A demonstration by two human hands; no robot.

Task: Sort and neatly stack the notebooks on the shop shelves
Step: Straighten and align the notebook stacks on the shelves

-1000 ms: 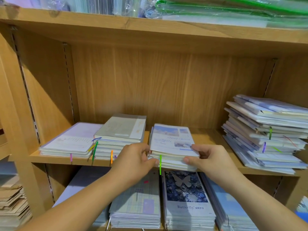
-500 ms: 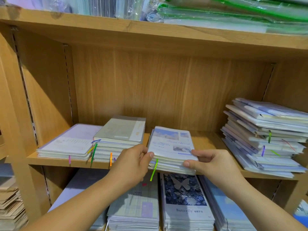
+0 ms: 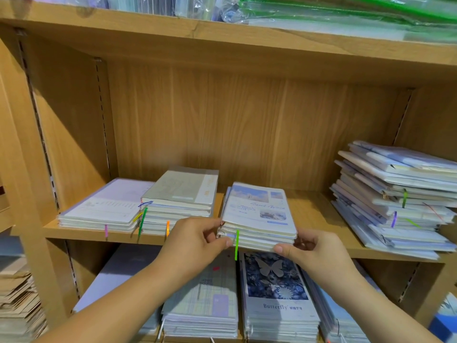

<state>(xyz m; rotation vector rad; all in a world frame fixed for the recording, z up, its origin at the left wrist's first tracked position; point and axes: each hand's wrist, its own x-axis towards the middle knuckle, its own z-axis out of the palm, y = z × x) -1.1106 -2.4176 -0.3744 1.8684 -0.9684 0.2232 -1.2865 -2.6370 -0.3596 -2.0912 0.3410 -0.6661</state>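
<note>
A small stack of pale blue notebooks with a green ribbon lies at the front of the middle wooden shelf. My left hand grips its front left corner, thumb under the edge. At the front right corner my right hand holds the stack the same way. To its left stand a stack with a grey-green cover and a flat lilac stack. An uneven, fanned-out pile of notebooks fills the shelf's right end.
The shelf below holds a Butterfly notebook stack, a plaid-cover stack and more piles either side. Plastic-wrapped goods lie on the top shelf. Brown paper items are stacked at far left.
Both hands stayed on the blue stack's front corners; the stack has been squared and its green ribbon now hangs straight down. The view shifted slightly.
</note>
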